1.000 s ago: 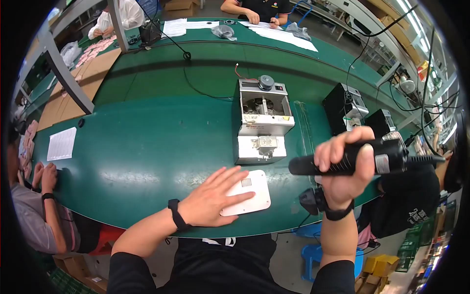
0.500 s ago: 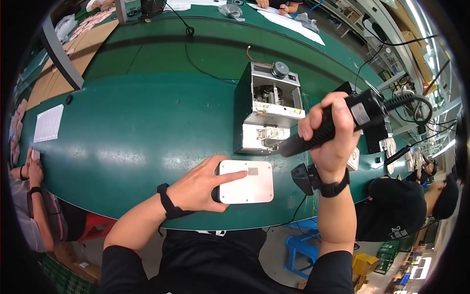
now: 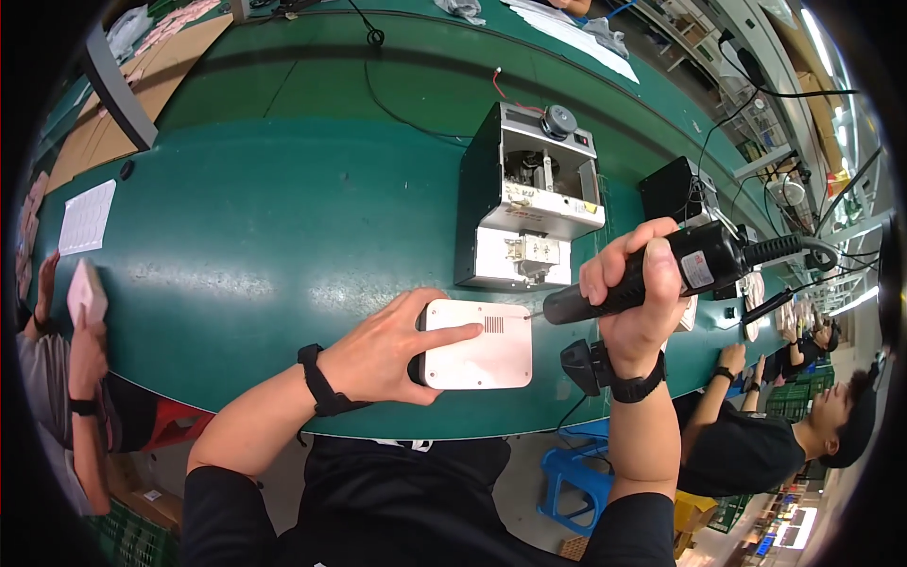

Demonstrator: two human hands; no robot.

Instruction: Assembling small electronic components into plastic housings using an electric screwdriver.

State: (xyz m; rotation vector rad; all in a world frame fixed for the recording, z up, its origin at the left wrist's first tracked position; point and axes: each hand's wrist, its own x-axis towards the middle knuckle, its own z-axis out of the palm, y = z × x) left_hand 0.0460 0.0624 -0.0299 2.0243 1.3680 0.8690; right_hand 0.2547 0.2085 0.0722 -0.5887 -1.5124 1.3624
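Note:
A flat, pale pinkish-white casing (image 3: 477,364) with rounded corners lies on the green bench in front of me. It has a slotted grille and small screw holes around its edge. My left hand (image 3: 378,350) grips its left side, thumb at the lower edge and index finger stretched across the top beside the grille. In my right hand (image 3: 638,293) is a black electric screwdriver (image 3: 605,300), held nearly level with its cord running off to the right. Its thin bit points left and reaches the casing's upper right corner; whether it sits in the hole I cannot tell.
Just beyond the casing stands a boxy screw feeder (image 3: 529,203). A black box (image 3: 671,189) and cables lie farther right. A paper sheet (image 3: 88,215) is on the left. Co-workers sit at both sides; the left one holds a similar pale casing (image 3: 87,293).
My right hand has lowered the screwdriver, bringing its bit to the casing's upper right corner. The left hand keeps its grip. The view has shifted slightly, and the left co-worker has lifted a casing.

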